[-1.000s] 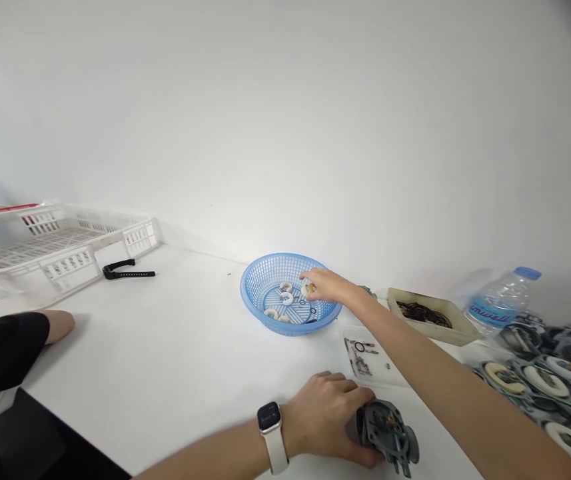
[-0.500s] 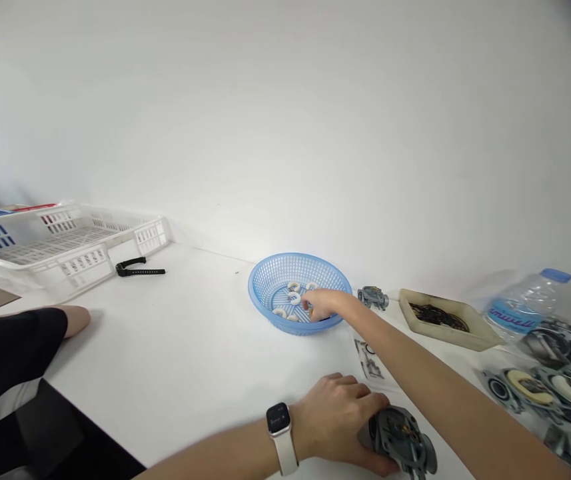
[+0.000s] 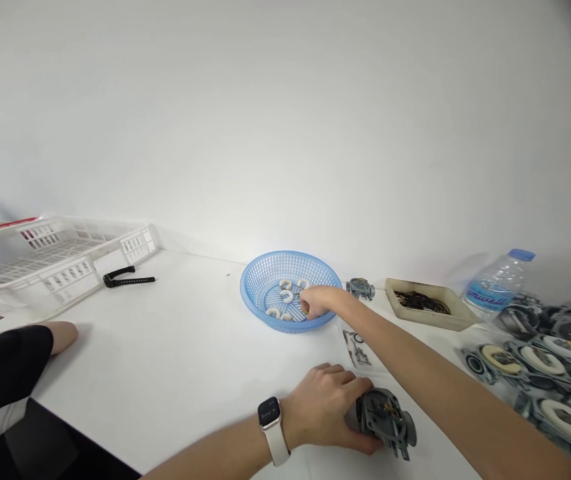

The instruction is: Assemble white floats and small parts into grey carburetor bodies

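My left hand (image 3: 328,408), with a watch (image 3: 269,413) on its wrist, is wrapped around a grey metal carburetor body (image 3: 389,419) at the table's front. The carburetor's open side with small brass parts faces up. My right hand (image 3: 318,301) reaches inside the blue plastic basket (image 3: 246,301), its fingers curled together and pointing down. What those fingertips hold, if anything, is hidden. Beside them on the basket's floor lie several white C-shaped floats (image 3: 286,296).
Right of the basket sit another carburetor (image 3: 360,288), a tray of dark rings (image 3: 458,313) and a water bottle (image 3: 492,290). Several carburetors with floats (image 3: 540,360) crowd the right. Leftward are a white crate (image 3: 72,273), a black strap (image 3: 130,281) and another person's arm (image 3: 62,335).
The view has shifted slightly to the right. In the basket, my right hand's fingers have curled in more tightly. My left hand keeps its hold on the carburetor.
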Tool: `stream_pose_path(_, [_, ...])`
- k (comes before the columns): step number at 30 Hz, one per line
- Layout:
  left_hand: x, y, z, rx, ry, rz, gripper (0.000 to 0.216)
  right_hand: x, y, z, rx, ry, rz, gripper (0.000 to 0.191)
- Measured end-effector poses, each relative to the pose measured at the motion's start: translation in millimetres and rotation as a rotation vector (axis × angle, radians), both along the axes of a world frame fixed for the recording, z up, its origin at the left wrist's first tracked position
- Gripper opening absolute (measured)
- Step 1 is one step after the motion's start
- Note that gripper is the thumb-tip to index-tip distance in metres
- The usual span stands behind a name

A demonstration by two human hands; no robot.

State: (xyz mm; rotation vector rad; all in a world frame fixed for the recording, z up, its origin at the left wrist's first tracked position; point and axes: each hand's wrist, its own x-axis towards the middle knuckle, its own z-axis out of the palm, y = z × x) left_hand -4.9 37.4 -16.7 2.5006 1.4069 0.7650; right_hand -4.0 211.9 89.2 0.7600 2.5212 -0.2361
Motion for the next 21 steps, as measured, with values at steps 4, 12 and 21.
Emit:
stream_pose_path(4, [0, 0, -0.1, -0.009, 0.002, -0.004, 0.071, -3, 0, 1.1, 0.007, 0.061, -0.016, 0.032])
stream_pose_path(12, [-1, -2, 2.1, -0.021, 0.004, 0.003, 0.073, 30, 6, 38.5, -0.194, 0.427, 0.043, 0.025])
stream_pose_path(21, [-2, -10, 19.0, -0.105, -0.025, -0.012, 0.063, 164, -45, 62.1, -0.420, 0.777, -0.100, 0.033])
